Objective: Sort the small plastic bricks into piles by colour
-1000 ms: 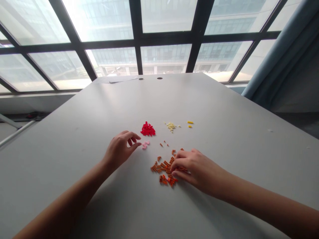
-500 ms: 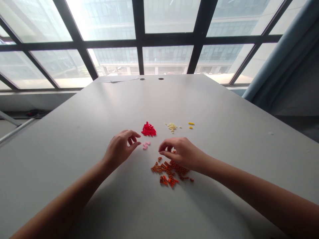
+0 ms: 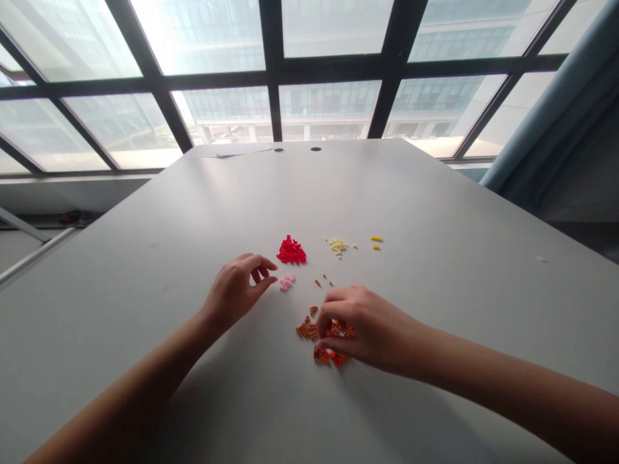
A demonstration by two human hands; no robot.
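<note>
Small toy building bricks lie in heaps sorted by colour on the table. My left hand (image 3: 244, 281) rests at the left, thumb and fingers apart, with nothing between them. Just beyond its fingertips lies a small cluster of pink bricks (image 3: 287, 282), with a heap of red bricks (image 3: 291, 250) behind it. My right hand (image 3: 362, 325) is over the brown bricks (image 3: 305, 330) and the orange bricks (image 3: 338, 358), hiding part of them. Its thumb and forefinger curl together in a pinch among the bricks; whatever is between the tips is too small to make out.
Pale yellow bricks (image 3: 337, 247) and two bright yellow pieces (image 3: 376, 239) lie farther back. A few loose brown bits (image 3: 318, 282) sit between the heaps. At the far edge of the white table (image 3: 411, 206) are paper sheets (image 3: 227, 150) and two round holes. A blue curtain (image 3: 546, 129) hangs right.
My right hand has come down and nearer to me, onto the orange bricks, uncovering the loose brown bits. The pink bricks sit closer together. My left hand has barely moved.
</note>
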